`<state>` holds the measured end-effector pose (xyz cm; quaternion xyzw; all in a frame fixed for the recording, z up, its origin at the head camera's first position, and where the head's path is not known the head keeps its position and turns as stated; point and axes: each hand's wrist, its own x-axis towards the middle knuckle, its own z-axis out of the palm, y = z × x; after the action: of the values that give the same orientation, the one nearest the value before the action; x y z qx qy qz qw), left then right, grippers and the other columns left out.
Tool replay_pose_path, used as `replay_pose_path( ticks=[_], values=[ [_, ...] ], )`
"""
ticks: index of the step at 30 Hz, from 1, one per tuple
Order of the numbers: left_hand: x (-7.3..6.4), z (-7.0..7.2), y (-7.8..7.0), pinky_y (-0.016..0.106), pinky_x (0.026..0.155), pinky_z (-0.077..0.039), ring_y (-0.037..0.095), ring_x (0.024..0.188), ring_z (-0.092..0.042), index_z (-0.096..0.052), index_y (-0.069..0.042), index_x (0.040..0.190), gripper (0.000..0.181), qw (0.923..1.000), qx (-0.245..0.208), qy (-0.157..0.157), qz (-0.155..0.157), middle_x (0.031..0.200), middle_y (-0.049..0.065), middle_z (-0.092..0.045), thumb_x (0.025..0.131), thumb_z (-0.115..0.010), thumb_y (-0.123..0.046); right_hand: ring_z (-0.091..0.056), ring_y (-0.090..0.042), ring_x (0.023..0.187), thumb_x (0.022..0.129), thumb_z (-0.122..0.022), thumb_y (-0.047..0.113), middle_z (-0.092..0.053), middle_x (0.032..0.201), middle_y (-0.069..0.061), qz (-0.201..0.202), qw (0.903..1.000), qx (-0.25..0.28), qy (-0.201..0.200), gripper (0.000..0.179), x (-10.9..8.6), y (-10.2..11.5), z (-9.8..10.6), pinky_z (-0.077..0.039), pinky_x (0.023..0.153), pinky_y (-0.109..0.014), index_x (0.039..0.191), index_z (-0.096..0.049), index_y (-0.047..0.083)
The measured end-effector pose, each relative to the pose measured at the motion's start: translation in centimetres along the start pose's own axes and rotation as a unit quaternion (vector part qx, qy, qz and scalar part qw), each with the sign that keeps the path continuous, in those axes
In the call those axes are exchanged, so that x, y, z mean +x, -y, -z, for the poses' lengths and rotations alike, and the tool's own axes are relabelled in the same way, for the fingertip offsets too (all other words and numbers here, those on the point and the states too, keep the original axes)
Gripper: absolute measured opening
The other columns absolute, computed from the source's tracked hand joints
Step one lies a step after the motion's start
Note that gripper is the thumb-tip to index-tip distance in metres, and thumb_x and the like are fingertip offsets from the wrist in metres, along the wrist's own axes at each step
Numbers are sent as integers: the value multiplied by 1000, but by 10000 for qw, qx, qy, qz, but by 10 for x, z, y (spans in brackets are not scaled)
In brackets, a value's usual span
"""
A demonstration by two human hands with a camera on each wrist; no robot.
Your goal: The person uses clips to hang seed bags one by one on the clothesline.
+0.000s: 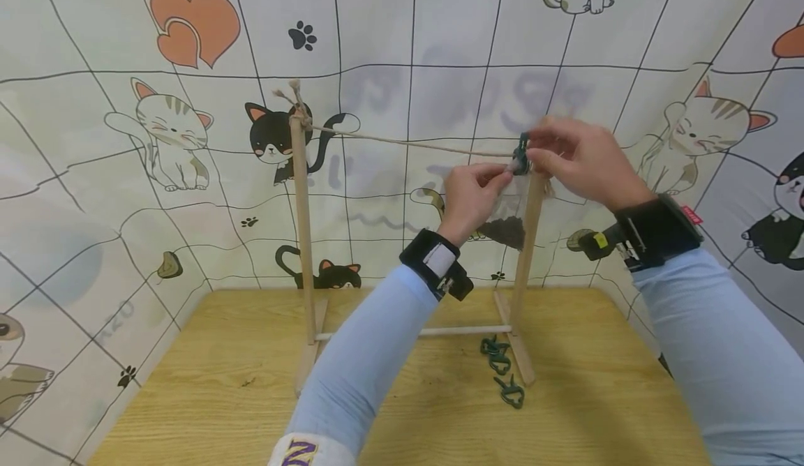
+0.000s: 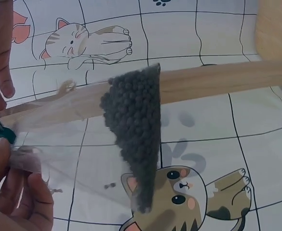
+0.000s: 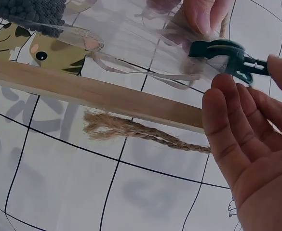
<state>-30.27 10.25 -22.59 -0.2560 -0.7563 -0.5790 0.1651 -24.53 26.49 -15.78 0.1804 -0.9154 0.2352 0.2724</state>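
Observation:
My left hand [image 1: 471,194] pinches the gathered top of a sheer drawstring bag [image 2: 136,120]. Small dark round beads fill the bag's lower part, which hangs below that hand beside the right wooden post [image 1: 530,236]. With thumb and fingers, my right hand [image 1: 584,159] holds a green plastic clip [image 3: 222,55] by its tail end. In the right wrist view the clip's jaws lie over the sheer cloth at the bag's top. Both hands are at the right end of a thin twine line [image 1: 402,143]; whether the clip also grips the twine is hidden.
The twine is knotted to the left post [image 1: 303,229] of a wooden stand. A white rod [image 1: 465,330] joins the stand's feet. Several green clips [image 1: 499,363] lie on the wooden table [image 1: 207,382] near the right foot. Cat-printed cloth [image 1: 377,33] hangs behind.

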Motion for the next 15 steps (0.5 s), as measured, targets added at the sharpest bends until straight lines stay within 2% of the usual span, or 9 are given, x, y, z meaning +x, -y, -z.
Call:
replay_pose_path(
  ticks=[5,8,11,15],
  values=[
    [-6,7,4,21,57,-43,5,73,-58,-70,-19,107,22,9996,130,235,-42,91,-7,-70,87,-63,-27,-57,-17,82,92,-54,36,-65,103,-8,-93,9998,83,183,37,-3,-2,-3,-44,72,-28,120,-60,14],
    [-9,14,5,22,58,-45,5,76,-60,-68,-20,110,24,9991,242,341,-40,97,-6,-69,89,-61,-28,-57,-13,82,91,-55,38,-65,107,-8,-26,9998,105,160,37,-6,-3,-5,-45,72,-25,120,-60,15],
    [-13,23,7,21,59,-47,6,82,-62,-66,-18,115,28,9984,375,418,-35,105,-4,-68,89,-60,-30,-58,-9,77,91,-56,37,-66,104,-6,202,9998,-53,39,35,-12,-2,-7,-46,67,-20,117,-62,15],
    [-19,38,12,18,61,-47,8,84,-63,-63,-14,118,32,9955,809,386,-324,112,1,-67,90,-60,-29,-57,-5,75,91,-57,32,-66,98,-5,629,9971,-409,-124,28,-22,-4,-13,-46,65,-17,110,-64,13]
  ],
)
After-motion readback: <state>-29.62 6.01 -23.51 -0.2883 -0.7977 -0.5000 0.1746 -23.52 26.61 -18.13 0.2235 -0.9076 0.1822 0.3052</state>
